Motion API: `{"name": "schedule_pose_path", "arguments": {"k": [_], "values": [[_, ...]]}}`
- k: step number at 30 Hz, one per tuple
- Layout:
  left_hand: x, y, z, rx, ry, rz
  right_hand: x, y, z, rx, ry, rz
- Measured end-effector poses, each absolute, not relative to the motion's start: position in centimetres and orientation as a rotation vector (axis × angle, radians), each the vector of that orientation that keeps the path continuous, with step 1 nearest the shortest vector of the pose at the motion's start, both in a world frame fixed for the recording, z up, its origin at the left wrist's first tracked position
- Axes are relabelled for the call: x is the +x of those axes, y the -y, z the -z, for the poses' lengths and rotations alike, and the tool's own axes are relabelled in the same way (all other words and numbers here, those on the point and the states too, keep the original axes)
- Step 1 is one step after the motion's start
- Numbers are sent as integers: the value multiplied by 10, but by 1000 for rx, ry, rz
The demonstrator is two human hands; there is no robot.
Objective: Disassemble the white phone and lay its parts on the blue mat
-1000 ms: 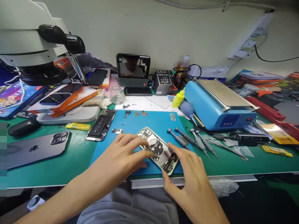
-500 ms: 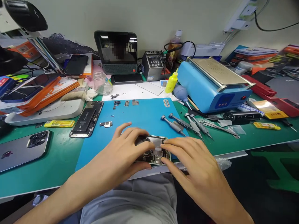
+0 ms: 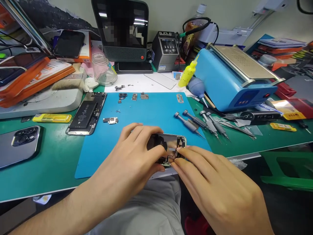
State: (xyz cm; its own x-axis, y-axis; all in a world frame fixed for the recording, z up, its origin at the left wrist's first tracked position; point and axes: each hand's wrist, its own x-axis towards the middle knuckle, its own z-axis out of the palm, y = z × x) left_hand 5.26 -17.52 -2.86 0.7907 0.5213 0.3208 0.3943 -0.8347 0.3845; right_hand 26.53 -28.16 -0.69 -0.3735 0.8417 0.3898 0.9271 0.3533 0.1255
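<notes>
An opened phone point(image 3: 171, 143) with its inner parts bare is held at the front edge of the blue mat point(image 3: 146, 112). My left hand point(image 3: 139, 153) wraps round its left end, thumb over the inside and fingers at the far edge, covering much of it. At the lower right of the housing, the bunched fingertips of my right hand point(image 3: 207, 176) press on the circuit board by a metal plate point(image 3: 171, 159). Whether they pinch a small part there is hidden. Further left on the mat lies a small part with a flex cable point(image 3: 111, 120).
A detached screen with battery point(image 3: 84, 116), a grey phone point(image 3: 19, 145) and a yellow lighter-shaped item point(image 3: 52, 118) lie left. Several screwdrivers point(image 3: 189, 125) and tweezers point(image 3: 234, 126) lie right, before a blue heating machine point(image 3: 232, 88). Small camera parts point(image 3: 122, 95) sit at the back.
The view has shifted lower and closer. The phone is now tilted more towards me, and my right fingertips have drawn together at the lower part of the board.
</notes>
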Motion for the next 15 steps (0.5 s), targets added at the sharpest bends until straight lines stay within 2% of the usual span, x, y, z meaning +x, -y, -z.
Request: {"name": "schedule_pose_path", "arguments": {"k": [15], "values": [[53, 177, 29, 2702, -706, -644, 242, 290, -8, -1644, 2588, 707]]}}
